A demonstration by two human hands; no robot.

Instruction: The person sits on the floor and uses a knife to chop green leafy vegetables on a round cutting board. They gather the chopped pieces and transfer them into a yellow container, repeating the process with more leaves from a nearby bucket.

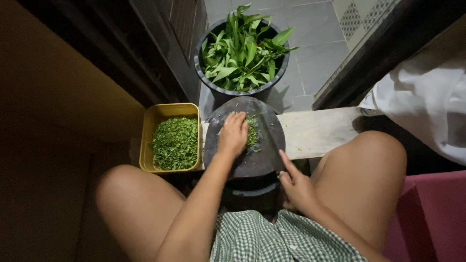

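Your left hand (233,133) lies flat and open-palmed on the round dark chopping board (262,160), the chopped greens (252,136) touching its right edge, while your loosely open, empty right hand (294,187) rests at the board's near rim.

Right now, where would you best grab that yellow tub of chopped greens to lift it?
Probably by the two long side rims of the yellow tub, coming from above. It is rectangular, open-topped and filled with chopped greens, so level, opposite grips should keep it from tipping.
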